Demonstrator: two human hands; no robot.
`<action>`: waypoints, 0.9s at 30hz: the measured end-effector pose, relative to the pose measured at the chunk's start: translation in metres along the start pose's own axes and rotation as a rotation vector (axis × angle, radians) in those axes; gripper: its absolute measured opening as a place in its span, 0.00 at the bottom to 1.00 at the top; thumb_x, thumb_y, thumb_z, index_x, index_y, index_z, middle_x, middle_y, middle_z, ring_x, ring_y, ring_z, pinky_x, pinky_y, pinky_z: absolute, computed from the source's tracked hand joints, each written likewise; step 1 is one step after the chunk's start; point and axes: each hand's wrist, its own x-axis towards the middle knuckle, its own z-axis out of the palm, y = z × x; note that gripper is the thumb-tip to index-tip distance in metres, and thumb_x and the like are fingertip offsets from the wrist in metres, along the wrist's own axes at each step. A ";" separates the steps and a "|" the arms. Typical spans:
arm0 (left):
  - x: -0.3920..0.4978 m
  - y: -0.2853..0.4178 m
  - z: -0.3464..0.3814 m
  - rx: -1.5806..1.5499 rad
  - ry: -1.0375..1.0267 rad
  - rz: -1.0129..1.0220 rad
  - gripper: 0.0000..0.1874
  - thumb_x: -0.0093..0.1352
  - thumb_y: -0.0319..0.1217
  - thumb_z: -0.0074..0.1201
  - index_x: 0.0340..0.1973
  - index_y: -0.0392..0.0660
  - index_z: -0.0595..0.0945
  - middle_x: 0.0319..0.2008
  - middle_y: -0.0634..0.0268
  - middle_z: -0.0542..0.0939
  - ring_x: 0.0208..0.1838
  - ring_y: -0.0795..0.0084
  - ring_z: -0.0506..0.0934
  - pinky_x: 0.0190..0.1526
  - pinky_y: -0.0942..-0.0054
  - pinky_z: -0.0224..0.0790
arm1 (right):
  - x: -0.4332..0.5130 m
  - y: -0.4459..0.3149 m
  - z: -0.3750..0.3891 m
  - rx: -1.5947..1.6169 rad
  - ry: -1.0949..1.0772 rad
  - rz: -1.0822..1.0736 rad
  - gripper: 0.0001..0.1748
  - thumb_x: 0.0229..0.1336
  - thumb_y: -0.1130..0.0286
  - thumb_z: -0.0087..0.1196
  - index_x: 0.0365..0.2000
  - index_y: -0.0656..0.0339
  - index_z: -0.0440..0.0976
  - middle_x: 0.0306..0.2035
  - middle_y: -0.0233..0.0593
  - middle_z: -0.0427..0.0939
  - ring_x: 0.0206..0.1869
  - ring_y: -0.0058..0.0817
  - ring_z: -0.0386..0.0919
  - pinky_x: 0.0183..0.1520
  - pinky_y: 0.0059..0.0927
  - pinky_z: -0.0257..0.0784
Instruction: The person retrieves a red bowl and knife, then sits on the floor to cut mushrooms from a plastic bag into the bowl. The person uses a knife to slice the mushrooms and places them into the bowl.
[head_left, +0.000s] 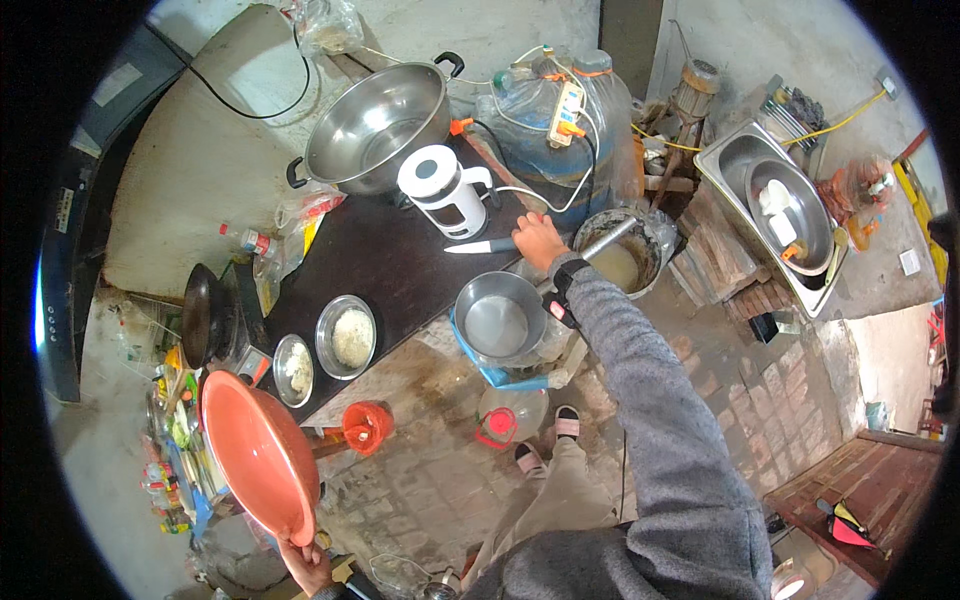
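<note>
My left hand (306, 566) grips the lower rim of an orange plastic basin (259, 450), which is tilted on its side and shows a bare inside. At the edge of the dark tabletop (405, 277), my right hand (538, 241) is closed around the grey handle of a kitchen knife (480, 247). Its pale blade lies flat and points left. Just beyond the blade stands a white electric kettle (450, 191). Below my right wrist is a metal saucepan (501, 319); its long handle passes under the wrist. Two metal bowls (344, 337) of pale, grainy food sit on the tabletop's left part.
A large two-handled steel pot (379, 127) leans at the back. A bucket (626, 255) of cloudy liquid stands right of the table. Farther right is a steel sink (772, 217). On the brick floor are a clear jug (514, 412) and an orange container (367, 427). A power strip (566, 112) hangs behind.
</note>
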 end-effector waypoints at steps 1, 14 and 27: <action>-0.007 0.000 0.003 0.019 -0.021 0.005 0.15 0.70 0.31 0.52 0.52 0.54 0.72 0.27 0.73 0.77 0.11 0.87 0.55 0.09 0.87 0.40 | -0.002 -0.002 -0.005 0.004 -0.043 0.028 0.09 0.53 0.69 0.49 0.30 0.57 0.79 0.36 0.35 0.76 0.47 0.36 0.72 0.51 0.48 0.66; -0.065 -0.115 0.116 0.349 -0.652 -0.232 0.11 0.68 0.38 0.53 0.36 0.43 0.75 0.15 0.76 0.69 0.10 0.87 0.54 0.12 0.83 0.41 | -0.380 -0.029 -0.233 0.967 -0.045 1.224 0.29 0.54 0.47 0.60 0.26 0.69 0.75 0.15 0.32 0.71 0.13 0.19 0.71 0.14 0.27 0.68; -0.359 -0.309 0.260 0.912 -1.357 -0.316 0.07 0.65 0.31 0.54 0.31 0.41 0.79 0.17 0.72 0.75 0.12 0.83 0.65 0.13 0.79 0.52 | -0.687 -0.007 -0.402 1.499 0.498 1.439 0.25 0.66 0.52 0.48 0.45 0.67 0.72 0.42 0.43 0.80 0.33 0.26 0.81 0.32 0.27 0.80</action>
